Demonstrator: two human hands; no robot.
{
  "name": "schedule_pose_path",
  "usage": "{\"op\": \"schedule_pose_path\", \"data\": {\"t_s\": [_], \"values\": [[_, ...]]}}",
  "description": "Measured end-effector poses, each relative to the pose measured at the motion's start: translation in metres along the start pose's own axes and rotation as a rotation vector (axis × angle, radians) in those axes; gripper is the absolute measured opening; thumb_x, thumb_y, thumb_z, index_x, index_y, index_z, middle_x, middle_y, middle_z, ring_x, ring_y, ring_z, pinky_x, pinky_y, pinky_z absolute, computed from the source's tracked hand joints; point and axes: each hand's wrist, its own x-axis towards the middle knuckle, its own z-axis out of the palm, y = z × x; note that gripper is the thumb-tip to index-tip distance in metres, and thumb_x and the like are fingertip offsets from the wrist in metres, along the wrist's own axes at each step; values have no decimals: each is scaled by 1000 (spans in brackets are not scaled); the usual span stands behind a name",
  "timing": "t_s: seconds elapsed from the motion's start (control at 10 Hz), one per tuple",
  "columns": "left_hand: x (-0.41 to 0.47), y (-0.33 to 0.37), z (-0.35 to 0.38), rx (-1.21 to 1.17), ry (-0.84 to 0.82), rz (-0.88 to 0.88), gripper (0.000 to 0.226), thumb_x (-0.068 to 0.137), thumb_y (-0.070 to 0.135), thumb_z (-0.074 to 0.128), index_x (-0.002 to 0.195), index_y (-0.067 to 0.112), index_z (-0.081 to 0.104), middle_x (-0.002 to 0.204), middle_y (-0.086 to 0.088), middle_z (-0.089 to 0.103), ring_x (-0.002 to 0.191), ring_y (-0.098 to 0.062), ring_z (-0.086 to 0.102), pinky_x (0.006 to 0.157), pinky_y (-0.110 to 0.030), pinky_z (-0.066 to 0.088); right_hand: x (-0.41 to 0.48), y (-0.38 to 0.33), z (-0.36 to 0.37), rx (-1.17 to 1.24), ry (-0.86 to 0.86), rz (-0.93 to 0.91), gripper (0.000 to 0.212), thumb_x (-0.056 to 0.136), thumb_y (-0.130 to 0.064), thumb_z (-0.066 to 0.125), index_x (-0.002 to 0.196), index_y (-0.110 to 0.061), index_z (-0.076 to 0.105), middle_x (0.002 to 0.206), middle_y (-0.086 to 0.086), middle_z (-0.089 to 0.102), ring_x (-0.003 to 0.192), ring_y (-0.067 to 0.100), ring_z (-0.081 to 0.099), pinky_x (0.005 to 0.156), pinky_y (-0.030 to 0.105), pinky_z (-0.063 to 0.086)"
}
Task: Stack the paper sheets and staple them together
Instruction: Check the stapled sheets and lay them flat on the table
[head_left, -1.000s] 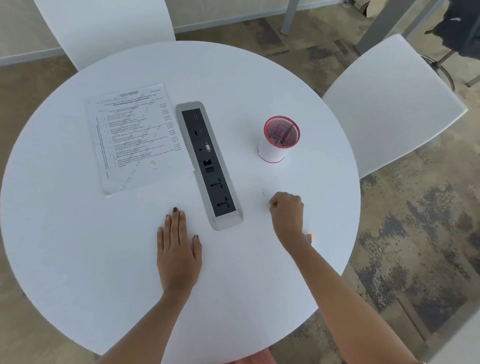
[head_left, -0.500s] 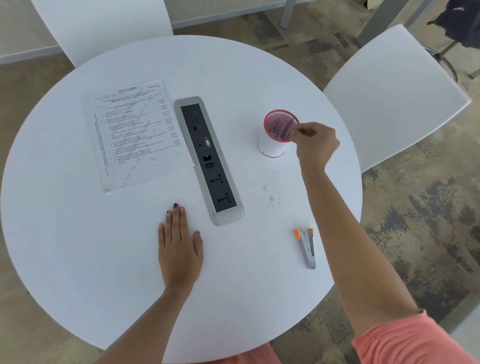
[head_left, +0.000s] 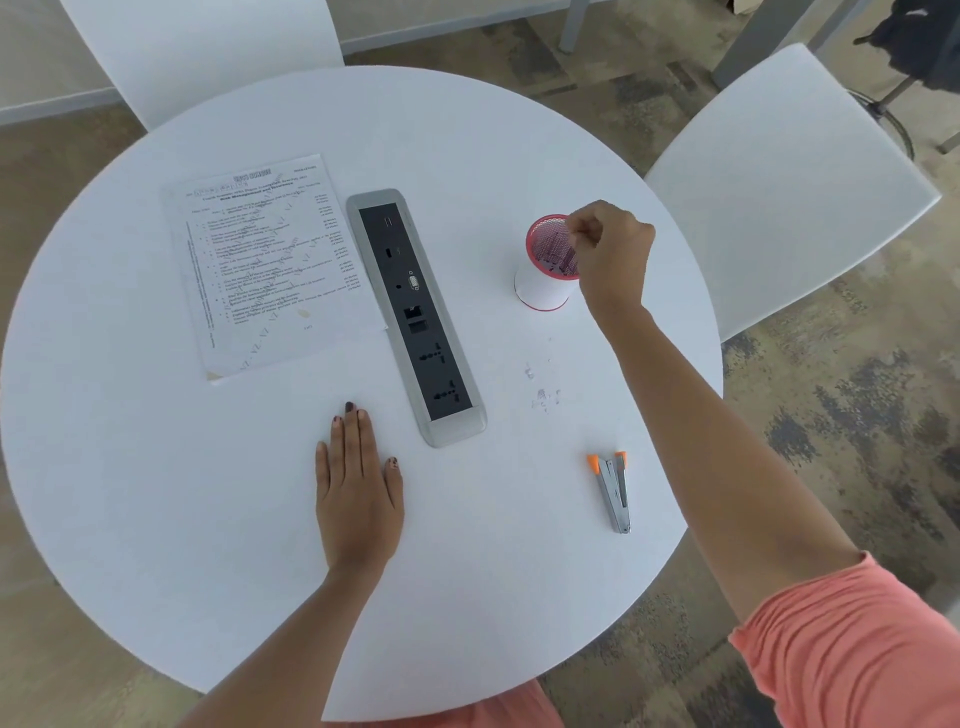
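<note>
White paper on a white worktop (head_left: 156, 493), so it's easy to miss, but the paper sheets (head_left: 270, 260) are lying flat toward the far left edge, their right side just beside the grey socket panel (head_left: 415, 317) set into the middle. Looks like more than one sheet, with a lower corner peeking out, though I can't say how many.

The stapler (head_left: 613, 491), small, metal, orange tips, sits alone near the right edge on the person's side, well apart from the paper. Nobody's touching it.

The left hand (head_left: 358, 488) is resting flat on the worktop, fingers straight and together. The right hand (head_left: 613, 254) is over the rim of the red mesh cup (head_left: 545, 280), fingertips bunched in a pinch; can't tell if anything's actually between them. A few tiny bits (head_left: 540, 389) lie on the worktop between cup and stapler.

My guess on handling: the paper's light, floppy and slippery on that smooth top, so slide it to square the edges, then pinch near a top corner. The stapler's stiff and light, so grab it around the middle.
</note>
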Motion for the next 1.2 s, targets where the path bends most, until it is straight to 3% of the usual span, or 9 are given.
{"op": "schedule_pose_path", "data": {"t_s": [0.2,0.4,0.5,0.6,0.7,0.9,1.0,1.1,1.2], "values": [[0,0,0,-2,-5,1,60,101,27,24,155,1,18,164,-13,19,152,-27,21,124,-44,16,-37,19,-23,127,109,157,27,73,14,49,83,-2,68,75,9,70,67,17,64,63,3,42],[-1,2,-1,-8,1,-1,60,101,26,25,155,1,18,164,-14,20,152,-27,21,124,-45,17,-101,72,-41,-160,-3,273,40,81,14,41,104,-4,69,91,12,71,88,29,65,79,37,52],[-1,1,0,-8,12,5,60,101,26,26,155,0,19,164,-14,21,151,-28,22,124,-45,17,-140,86,-42,-451,-219,360,41,90,7,38,126,-1,55,115,17,66,111,34,56,100,40,39],[-1,2,1,-8,12,3,60,101,26,26,155,1,18,164,-14,20,152,-28,21,124,-44,16,-175,83,-30,-838,-464,336,46,96,-8,33,138,8,35,143,18,45,137,31,34,118,46,10],[0,1,0,-2,11,-1,61,101,27,24,156,1,17,164,-13,19,152,-27,21,125,-44,15,-196,75,-18,-872,-542,309,59,94,-5,34,142,18,10,148,29,32,145,33,18,119,43,-4],[-1,3,-1,-7,22,1,61,101,28,23,155,1,19,164,-14,21,151,-28,23,124,-44,16,-201,55,1,-727,-488,253,74,85,7,39,142,17,-7,151,30,24,146,32,14,121,38,-3],[0,3,-1,-9,25,1,61,101,28,23,155,1,19,164,-14,21,151,-28,22,124,-44,16,-201,47,14,-569,-489,167,75,83,12,37,144,13,-5,155,25,19,147,30,13,122,36,0],[-1,3,-1,-11,25,1,61,101,28,23,155,2,19,164,-13,21,151,-28,22,124,-44,16,-194,43,21,-349,-395,145,63,87,12,32,146,10,10,152,24,29,142,30,29,121,35,14],[0,2,0,-11,28,1,60,101,28,23,155,2,19,164,-13,21,152,-27,21,125,-44,15,-183,46,22,-194,-275,243,59,92,10,33,148,2,17,153,19,30,141,31,30,115,43,28]]}}
